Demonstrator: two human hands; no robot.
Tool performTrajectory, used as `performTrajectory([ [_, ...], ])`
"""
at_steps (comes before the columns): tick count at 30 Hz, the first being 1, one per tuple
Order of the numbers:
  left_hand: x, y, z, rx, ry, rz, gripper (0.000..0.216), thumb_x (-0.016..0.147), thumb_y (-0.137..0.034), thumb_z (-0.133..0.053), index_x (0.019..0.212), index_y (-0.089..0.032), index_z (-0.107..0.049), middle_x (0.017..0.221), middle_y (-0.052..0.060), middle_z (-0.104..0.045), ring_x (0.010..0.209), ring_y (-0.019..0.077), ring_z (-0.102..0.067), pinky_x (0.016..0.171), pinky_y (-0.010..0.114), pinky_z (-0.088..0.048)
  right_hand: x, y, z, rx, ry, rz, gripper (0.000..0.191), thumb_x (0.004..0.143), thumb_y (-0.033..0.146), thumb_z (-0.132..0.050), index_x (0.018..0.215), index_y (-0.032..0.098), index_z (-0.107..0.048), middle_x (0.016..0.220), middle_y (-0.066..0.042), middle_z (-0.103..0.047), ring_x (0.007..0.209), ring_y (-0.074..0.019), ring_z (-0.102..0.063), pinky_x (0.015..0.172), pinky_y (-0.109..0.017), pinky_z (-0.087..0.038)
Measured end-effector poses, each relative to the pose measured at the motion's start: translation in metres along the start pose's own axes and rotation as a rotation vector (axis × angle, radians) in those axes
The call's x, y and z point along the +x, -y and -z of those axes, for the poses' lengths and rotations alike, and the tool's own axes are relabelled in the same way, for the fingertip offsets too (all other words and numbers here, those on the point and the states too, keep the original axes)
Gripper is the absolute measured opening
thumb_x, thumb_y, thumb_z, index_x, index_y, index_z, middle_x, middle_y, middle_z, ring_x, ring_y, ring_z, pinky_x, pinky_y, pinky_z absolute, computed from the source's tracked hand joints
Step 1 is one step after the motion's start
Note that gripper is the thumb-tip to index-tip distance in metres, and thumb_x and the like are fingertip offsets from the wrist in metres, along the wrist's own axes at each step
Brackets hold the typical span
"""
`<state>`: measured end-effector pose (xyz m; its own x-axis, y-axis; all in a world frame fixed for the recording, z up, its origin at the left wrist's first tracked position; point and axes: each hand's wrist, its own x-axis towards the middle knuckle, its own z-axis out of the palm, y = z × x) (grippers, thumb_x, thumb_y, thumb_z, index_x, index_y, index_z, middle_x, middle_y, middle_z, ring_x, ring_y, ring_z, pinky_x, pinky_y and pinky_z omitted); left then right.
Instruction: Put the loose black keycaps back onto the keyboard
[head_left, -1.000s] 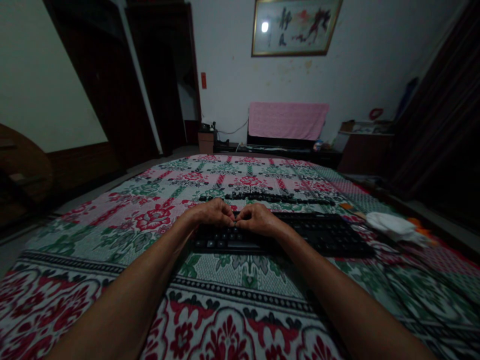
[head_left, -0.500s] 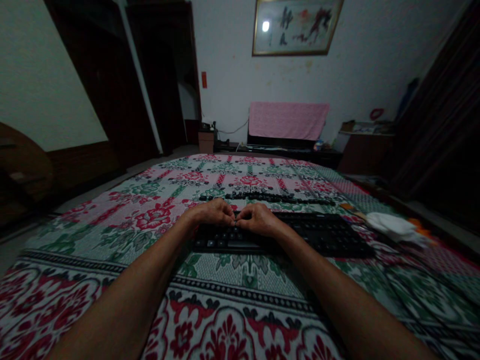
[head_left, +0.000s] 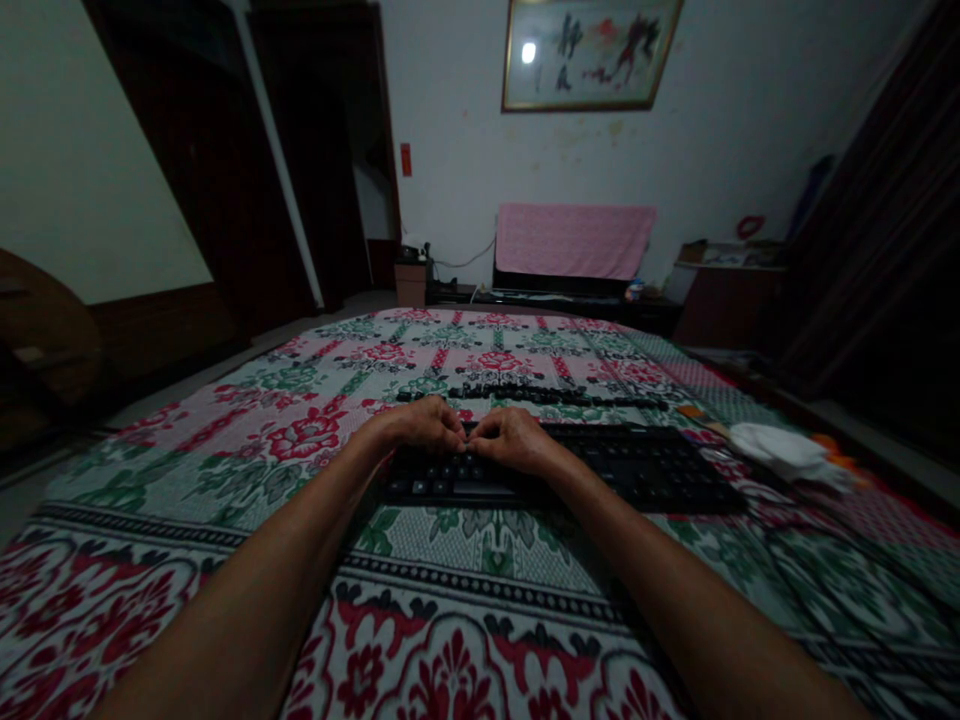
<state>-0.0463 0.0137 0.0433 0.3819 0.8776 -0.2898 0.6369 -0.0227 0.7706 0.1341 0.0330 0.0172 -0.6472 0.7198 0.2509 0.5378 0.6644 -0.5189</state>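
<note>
A black keyboard (head_left: 660, 470) lies across the patterned cloth in front of me. Over its left half, my left hand (head_left: 429, 424) is closed in a pinch, fingertips down at the keys. My right hand (head_left: 511, 438) is pinched just beside it, and the fingertips of both hands nearly meet. Whatever lies between the fingers is too small and dark to make out. Behind the keyboard runs a row of loose black keycaps (head_left: 555, 396).
To the right of the keyboard are a white cloth (head_left: 780, 450), an orange item (head_left: 832, 455) and a black cable (head_left: 795, 580). The floral cloth (head_left: 495, 560) spreads underneath. Against the far wall, a pink towel (head_left: 574, 240) drapes over a dark, flat object.
Both hands stay pinched at nearly the same spot on the keyboard. The view has shifted very slightly; nothing else visibly moves.
</note>
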Motion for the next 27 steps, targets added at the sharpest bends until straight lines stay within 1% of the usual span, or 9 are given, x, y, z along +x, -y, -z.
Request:
performTrajectory([
  [4, -0.001, 0.0, 0.0, -0.015, -0.036, 0.012, 0.029, 0.057, -0.037, -0.061, 0.072, -0.012, -0.062, 0.046, -0.005, -0.047, 0.042, 0.0075, -0.041, 0.042, 0.02, -0.03, 0.001, -0.001, -0.001, 0.005, -0.001, -0.011, 0.019, 0.069, 0.026, -0.056, 0.075, 0.017, -0.072, 0.07, -0.001, -0.068, 0.059, -0.0108, -0.057, 0.052, -0.019, -0.036],
  [10, 0.004, 0.001, -0.002, -0.01, -0.053, 0.044, 0.024, 0.056, -0.032, -0.06, 0.069, -0.012, -0.061, 0.044, -0.005, -0.047, 0.041, 0.0067, -0.04, 0.042, 0.02, -0.029, 0.002, -0.002, -0.002, 0.034, 0.018, -0.024, 0.02, 0.07, 0.028, -0.056, 0.071, 0.016, -0.071, 0.066, -0.002, -0.067, 0.056, -0.0104, -0.056, 0.049, -0.019, -0.033],
  [16, 0.006, -0.001, -0.006, 0.01, -0.077, 0.073, 0.015, 0.055, -0.027, -0.059, 0.062, -0.013, -0.059, 0.043, -0.006, -0.046, 0.04, 0.006, -0.039, 0.041, 0.019, -0.029, 0.001, 0.003, -0.003, -0.067, -0.017, 0.008, 0.016, 0.068, 0.02, -0.055, 0.065, 0.015, -0.07, 0.061, -0.001, -0.064, 0.055, -0.0099, -0.053, 0.051, -0.02, -0.031],
  [18, 0.003, 0.0, -0.004, -0.041, -0.075, 0.042, 0.018, 0.055, -0.029, -0.061, 0.065, -0.013, -0.06, 0.044, -0.006, -0.046, 0.04, 0.0058, -0.039, 0.04, 0.018, -0.029, 0.0, 0.002, -0.003, -0.06, -0.058, 0.043, 0.019, 0.071, 0.02, -0.052, 0.064, 0.015, -0.069, 0.06, 0.0, -0.062, 0.056, -0.0099, -0.052, 0.053, -0.02, -0.032],
  [20, 0.001, 0.002, 0.0, -0.104, -0.11, 0.004, 0.023, 0.056, -0.032, -0.063, 0.068, -0.013, -0.061, 0.045, -0.006, -0.048, 0.04, 0.0057, -0.039, 0.04, 0.018, -0.029, 0.001, -0.002, -0.004, -0.063, -0.195, 0.048, 0.024, 0.075, 0.021, -0.048, 0.064, 0.015, -0.068, 0.061, -0.001, -0.061, 0.06, -0.0106, -0.052, 0.056, -0.02, -0.033],
  [22, 0.002, 0.008, 0.007, -0.136, -0.249, -0.026, 0.025, 0.06, -0.036, -0.062, 0.071, -0.013, -0.062, 0.047, -0.005, -0.05, 0.041, 0.0058, -0.041, 0.041, 0.018, -0.03, 0.001, -0.007, -0.005, -0.077, -0.349, 0.018, 0.026, 0.078, 0.022, -0.044, 0.068, 0.016, -0.067, 0.068, -0.002, -0.062, 0.067, -0.0118, -0.053, 0.06, -0.021, -0.035],
  [23, 0.004, 0.012, 0.011, -0.134, -0.387, -0.024, 0.025, 0.061, -0.036, -0.06, 0.073, -0.014, -0.063, 0.048, -0.004, -0.051, 0.042, 0.0063, -0.042, 0.042, 0.018, -0.031, 0.001, -0.009, -0.005, -0.086, -0.394, 0.001, 0.025, 0.079, 0.021, -0.044, 0.072, 0.016, -0.068, 0.073, -0.003, -0.063, 0.07, -0.0123, -0.054, 0.063, -0.021, -0.036],
  [26, 0.014, 0.027, 0.019, 0.032, -0.742, 0.044, 0.025, 0.066, -0.034, -0.057, 0.078, -0.016, -0.067, 0.055, -0.001, -0.06, 0.053, 0.0106, -0.052, 0.051, 0.021, -0.038, 0.001, -0.015, -0.006, -0.144, -0.335, -0.009, 0.024, 0.079, 0.021, -0.044, 0.08, 0.017, -0.068, 0.08, -0.005, -0.064, 0.076, -0.0138, -0.054, 0.068, -0.022, -0.037],
  [27, 0.017, 0.033, 0.02, 0.126, -0.816, 0.065, 0.024, 0.066, -0.034, -0.057, 0.08, -0.018, -0.068, 0.061, 0.0, -0.063, 0.059, 0.0125, -0.055, 0.055, 0.021, -0.039, 0.001, -0.015, -0.007, -0.169, -0.293, -0.009, 0.024, 0.08, 0.022, -0.044, 0.079, 0.017, -0.068, 0.081, -0.005, -0.064, 0.078, -0.0143, -0.055, 0.069, -0.023, -0.037],
])
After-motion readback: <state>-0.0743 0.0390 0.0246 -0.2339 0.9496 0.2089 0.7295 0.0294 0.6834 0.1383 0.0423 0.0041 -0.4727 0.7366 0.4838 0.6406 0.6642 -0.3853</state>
